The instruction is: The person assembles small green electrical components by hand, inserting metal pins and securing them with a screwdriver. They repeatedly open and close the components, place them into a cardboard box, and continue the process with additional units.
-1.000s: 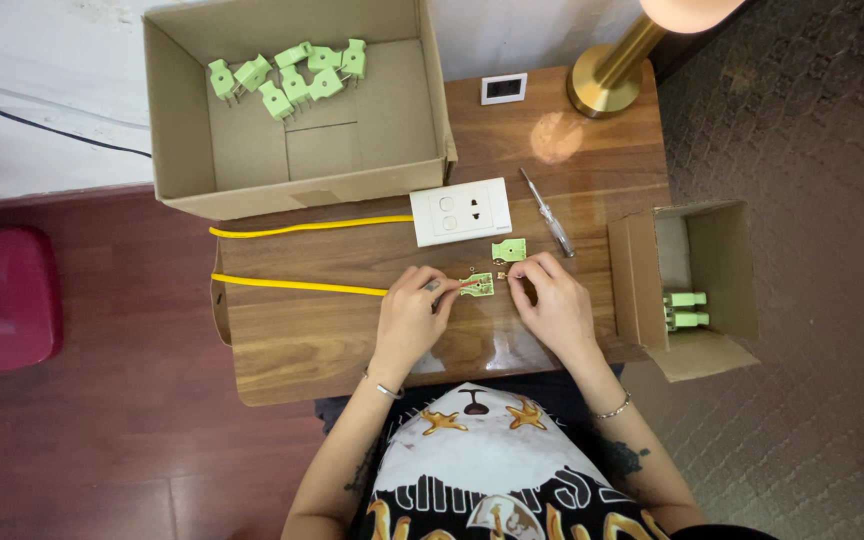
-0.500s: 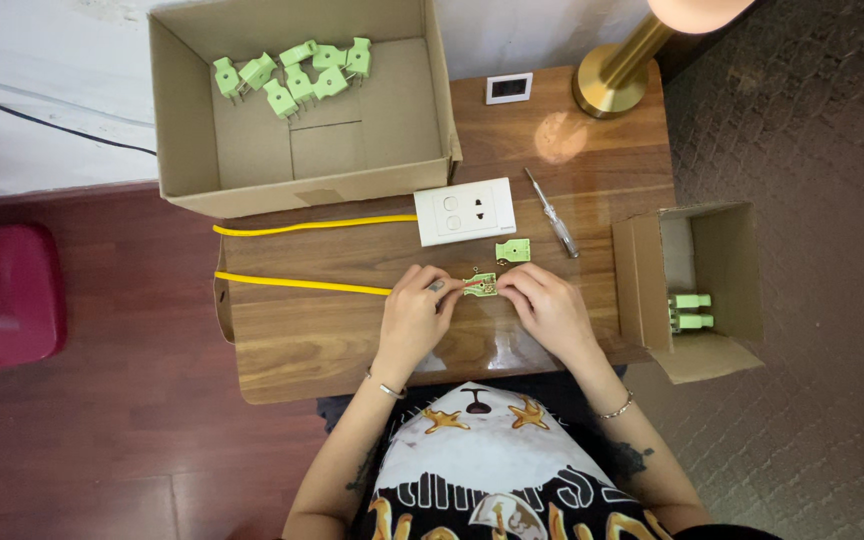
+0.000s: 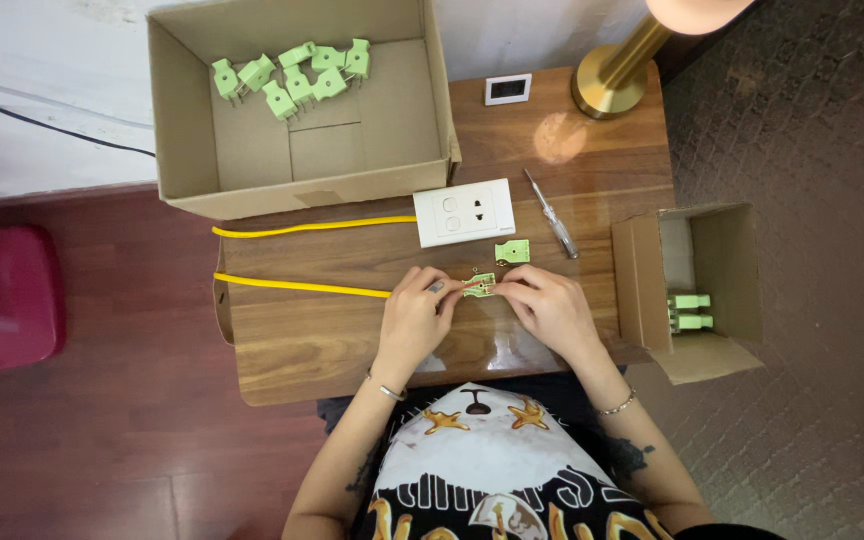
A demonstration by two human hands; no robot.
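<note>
On the wooden table (image 3: 322, 335), my left hand (image 3: 415, 312) and my right hand (image 3: 552, 308) meet at an opened light-green plug half (image 3: 479, 285) with brass parts showing. Both hands pinch it from either side. A yellow cable (image 3: 297, 286) runs from the left into my left hand's fingers. The other green plug half (image 3: 512, 251) lies just above, beside a small screwdriver (image 3: 552, 214). A white wall socket plate (image 3: 464, 212) sits above my hands.
A large open cardboard box (image 3: 392, 120) at the back holds several green plugs (image 3: 292, 75). A small box (image 3: 642, 270) on the right holds two more. A brass lamp base (image 3: 610, 85), a small white device (image 3: 508, 89) and a red object (image 3: 2, 300) on the floor are nearby.
My hands have stayed on the green plug half with only slight finger shifts. Nothing else on the table has moved.
</note>
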